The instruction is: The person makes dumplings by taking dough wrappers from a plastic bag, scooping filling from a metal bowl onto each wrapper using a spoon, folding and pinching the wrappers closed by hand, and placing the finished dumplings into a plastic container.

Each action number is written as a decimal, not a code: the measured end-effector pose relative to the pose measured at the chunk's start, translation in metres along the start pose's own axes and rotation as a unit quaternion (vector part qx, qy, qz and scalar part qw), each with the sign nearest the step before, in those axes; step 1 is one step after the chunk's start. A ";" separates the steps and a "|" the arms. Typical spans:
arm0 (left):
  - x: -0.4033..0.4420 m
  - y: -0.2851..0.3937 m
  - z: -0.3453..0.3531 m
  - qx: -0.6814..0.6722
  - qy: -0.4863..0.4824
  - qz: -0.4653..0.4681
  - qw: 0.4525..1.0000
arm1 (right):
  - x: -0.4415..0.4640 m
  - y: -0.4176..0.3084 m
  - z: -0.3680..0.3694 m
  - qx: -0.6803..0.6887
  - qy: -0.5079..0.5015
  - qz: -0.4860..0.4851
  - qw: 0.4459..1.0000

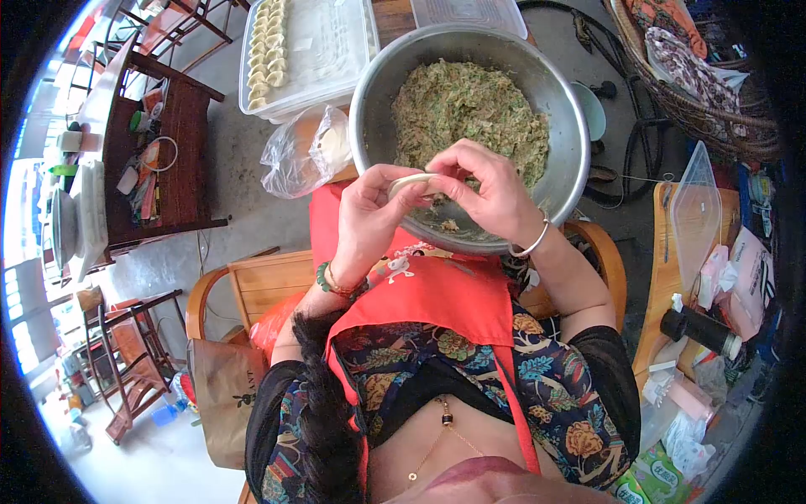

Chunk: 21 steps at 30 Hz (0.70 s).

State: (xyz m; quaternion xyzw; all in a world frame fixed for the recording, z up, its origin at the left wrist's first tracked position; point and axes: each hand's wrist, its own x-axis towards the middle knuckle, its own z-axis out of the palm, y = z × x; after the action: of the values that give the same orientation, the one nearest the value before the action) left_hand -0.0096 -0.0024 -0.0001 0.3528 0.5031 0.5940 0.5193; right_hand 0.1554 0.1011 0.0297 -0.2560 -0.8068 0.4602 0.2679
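A pale dumpling (408,182) is pinched between both hands over the near rim of a large metal bowl (573,139). My left hand (369,210) is closed on its left side, thumb and fingers pressed together. From the right, the fingertips of my right hand (487,189) press the dough edge. What is inside the dough is hidden. Green-flecked minced filling (466,118) fills much of the bowl. Left of the bowl lies a clear plastic bag (294,160) with round pale wrappers (333,147) in it.
At the upper left, a plastic tray (336,50) bears a row of finished dumplings (267,46). A clear lid (470,15) lies behind the bowl. A wicker basket (697,118) stands at the upper right. A wooden table (659,277) with a black bottle (701,330) is at the right.
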 end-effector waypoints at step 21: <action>0.001 0.005 -0.001 -0.037 0.036 -0.031 0.998 | -0.007 0.019 0.005 0.130 -0.011 0.118 0.984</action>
State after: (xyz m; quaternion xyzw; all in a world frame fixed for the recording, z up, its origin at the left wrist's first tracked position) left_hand -0.0118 -0.0017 0.0049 0.2958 0.5095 0.6081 0.5321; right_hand 0.1601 0.1016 0.0094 -0.3075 -0.7071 0.5923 0.2337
